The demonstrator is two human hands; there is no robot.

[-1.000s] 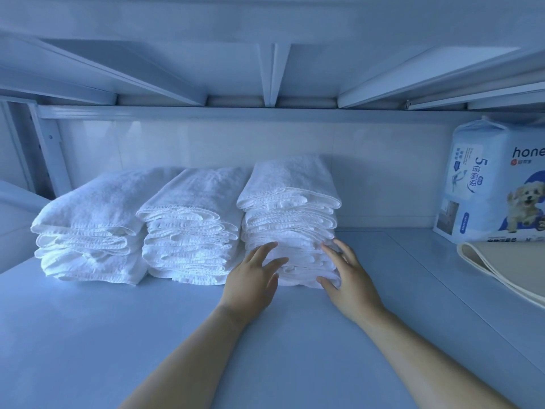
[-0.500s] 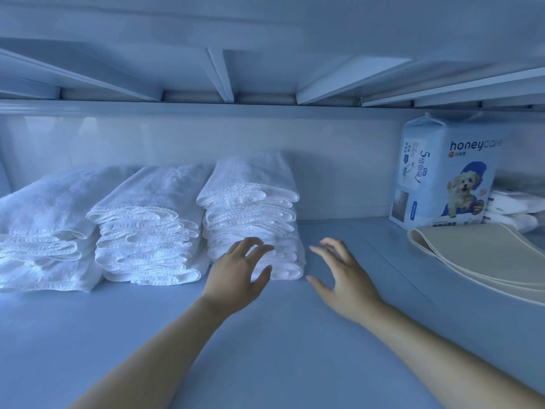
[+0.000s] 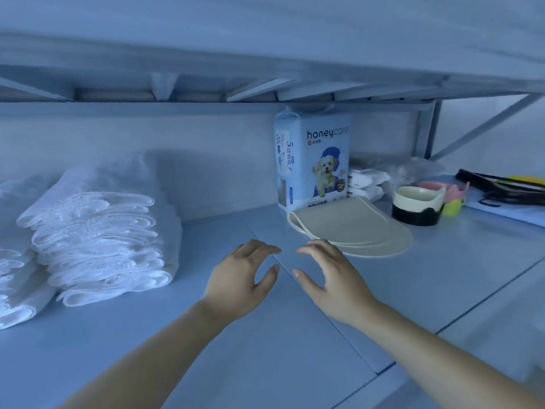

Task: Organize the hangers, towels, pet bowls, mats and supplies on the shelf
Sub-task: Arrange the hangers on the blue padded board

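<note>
Reaching both bare forearms in over the pale blue-grey metal shelf (image 3: 265, 358), holding the left hand (image 3: 240, 280) and the right hand (image 3: 334, 278) palm-down and side by side just above its bare middle, thumbs close together but apart. Spreading the fingers of each hand loosely, gently curved, gripping nothing and touching none of the goods. Hovering near, yet not touching, the stack of folded white towels (image 3: 97, 240) lying at the left, with another white towel pile (image 3: 11, 278) pressing against it at the picture's edge. Looking past the hands at the tall light-blue "honeycare" pad package with a puppy picture (image 3: 312, 160), standing upright against the back wall. Seeing the flat beige oval mats (image 3: 354, 228) lying overlapped right in front of that package, their near edge just beside the right hand. Noting small white wrapped packs (image 3: 365, 181) stacked just right of the package, a crumpled clear plastic bag (image 3: 418, 169) behind them, and a cream pet bowl on a black base (image 3: 417, 206) sitting right of the mats. Making out a pink bowl (image 3: 451, 188) and a yellow-green piece (image 3: 452, 207) close against the cream bowl's right side, and dark thin hangers (image 3: 501, 187) lying in a bundle at the far right of the shelf, too blurred for counting.
</note>
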